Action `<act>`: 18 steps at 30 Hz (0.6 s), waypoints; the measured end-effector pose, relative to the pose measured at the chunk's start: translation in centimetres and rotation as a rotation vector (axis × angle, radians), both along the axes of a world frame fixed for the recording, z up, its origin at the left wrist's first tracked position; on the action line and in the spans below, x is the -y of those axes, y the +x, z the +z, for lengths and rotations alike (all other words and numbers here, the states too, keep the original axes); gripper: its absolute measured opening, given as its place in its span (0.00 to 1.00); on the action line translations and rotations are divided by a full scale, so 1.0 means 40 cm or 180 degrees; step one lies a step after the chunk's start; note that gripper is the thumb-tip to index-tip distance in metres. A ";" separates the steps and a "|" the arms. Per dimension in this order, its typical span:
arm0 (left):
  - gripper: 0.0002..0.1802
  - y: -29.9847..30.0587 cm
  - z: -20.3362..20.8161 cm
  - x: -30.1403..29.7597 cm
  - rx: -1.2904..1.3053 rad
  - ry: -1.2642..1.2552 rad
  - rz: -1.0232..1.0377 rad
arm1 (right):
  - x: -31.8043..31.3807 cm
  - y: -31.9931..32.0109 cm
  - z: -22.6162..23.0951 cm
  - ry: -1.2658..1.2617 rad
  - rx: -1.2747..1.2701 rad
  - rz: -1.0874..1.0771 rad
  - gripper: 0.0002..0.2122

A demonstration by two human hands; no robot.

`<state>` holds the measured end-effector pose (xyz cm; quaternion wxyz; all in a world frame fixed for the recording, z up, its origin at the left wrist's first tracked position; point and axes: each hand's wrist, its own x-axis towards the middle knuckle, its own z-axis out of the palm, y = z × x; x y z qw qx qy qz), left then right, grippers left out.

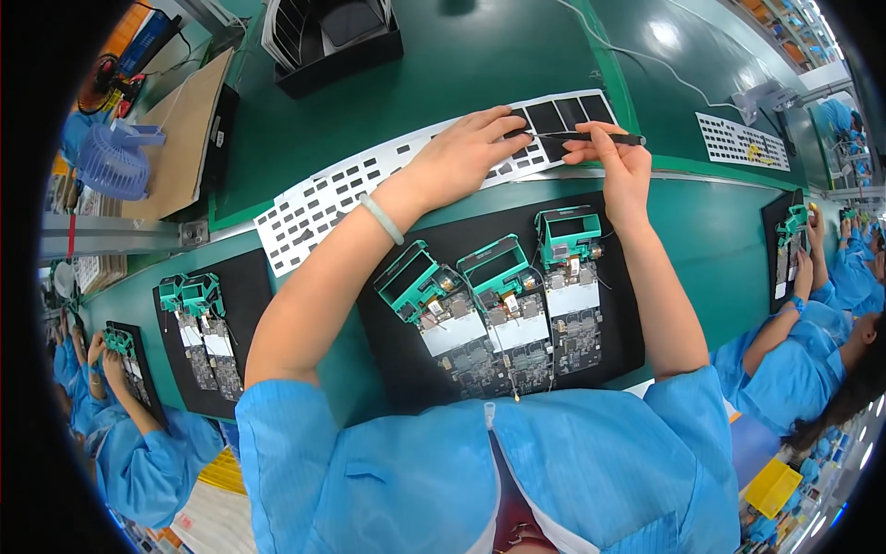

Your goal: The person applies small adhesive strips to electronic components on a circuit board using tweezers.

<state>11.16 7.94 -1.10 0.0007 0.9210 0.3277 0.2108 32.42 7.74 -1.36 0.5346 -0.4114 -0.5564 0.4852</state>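
Sheet lies w/ its long side across the green bench, just beyond the board mat. L hand rests palm-down on it, fingers bent; can't tell if the tips pinch anything. R hand holds thin, dark tweezers, point near L fingertips. Sheet's prob. light, floppy, slides easily; best held flat near the work. Black patches look thin, prob. crease-prone: take by edge/corner.
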 end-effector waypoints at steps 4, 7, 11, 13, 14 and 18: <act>0.23 -0.019 -0.023 -0.006 0.0717 -0.0742 0.0291 | 0.054 -0.012 0.038 -0.0572 -0.0756 0.0782 0.12; 0.20 -0.025 -0.012 -0.018 0.1005 -0.1401 0.0097 | 0.211 -0.058 0.071 -0.0928 -0.0916 0.1450 0.11; 0.24 -0.039 0.009 -0.016 0.0644 -0.0081 0.0033 | 0.313 -0.129 0.053 -0.0815 -0.0968 0.1676 0.10; 0.25 -0.073 0.039 0.014 0.0658 0.0307 0.0172 | 0.306 -0.135 0.043 -0.0914 -0.0873 0.1547 0.10; 0.25 -0.098 0.055 0.045 0.0850 0.0219 0.0356 | 0.299 -0.140 0.036 -0.0700 -0.0801 0.1550 0.11; 0.24 -0.211 0.069 0.210 0.1299 -0.0471 0.0963 | 0.290 -0.154 0.032 -0.0407 -0.0551 0.1669 0.11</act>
